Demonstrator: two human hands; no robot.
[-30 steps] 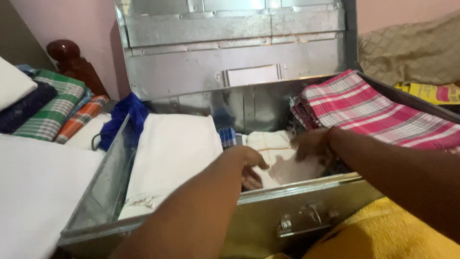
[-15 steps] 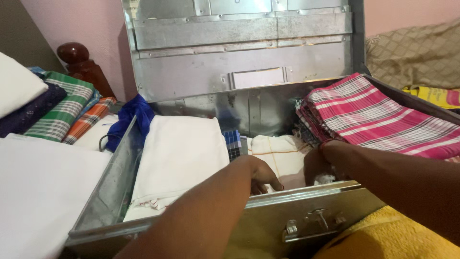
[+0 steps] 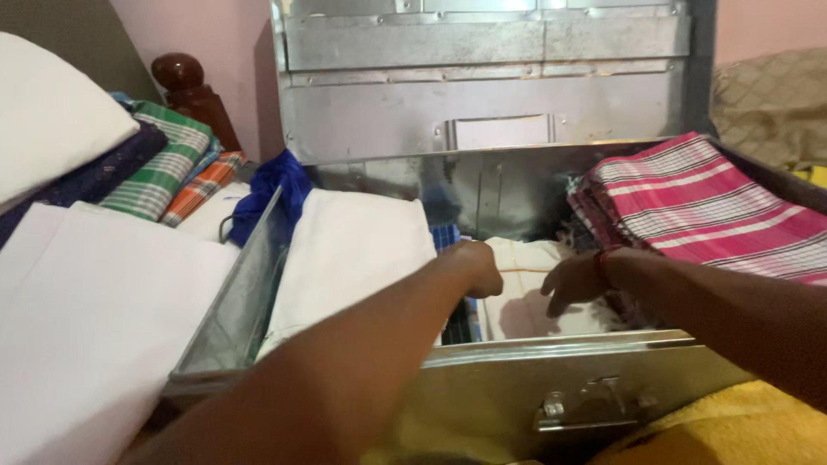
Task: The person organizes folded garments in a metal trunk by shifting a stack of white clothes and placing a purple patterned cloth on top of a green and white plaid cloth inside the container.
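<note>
An open metal trunk (image 3: 551,366) stands before me, its lid (image 3: 482,77) upright at the back. Inside lie a folded white cloth (image 3: 353,250) on the left, a cream folded cloth (image 3: 525,293) in the middle and a pink checked cloth (image 3: 706,202) piled on the right. My left hand (image 3: 478,269) reaches into the trunk with fingers curled at the cream cloth's left edge. My right hand (image 3: 573,280) rests on the same cloth's right side, fingers bent downward. A blue checked cloth (image 3: 446,237) shows between the white and cream ones.
Left of the trunk lie white sheets (image 3: 95,310), a stack of green, orange and dark checked cloths (image 3: 164,172), a blue cloth (image 3: 271,189) and a dark wooden post (image 3: 185,86). A yellow towel (image 3: 741,430) lies at the front right, a patterned cushion (image 3: 775,99) behind.
The view has shifted slightly up and right. Both hands stay inside the trunk on the cream cloth; my right hand has moved left, closer to my left hand.
</note>
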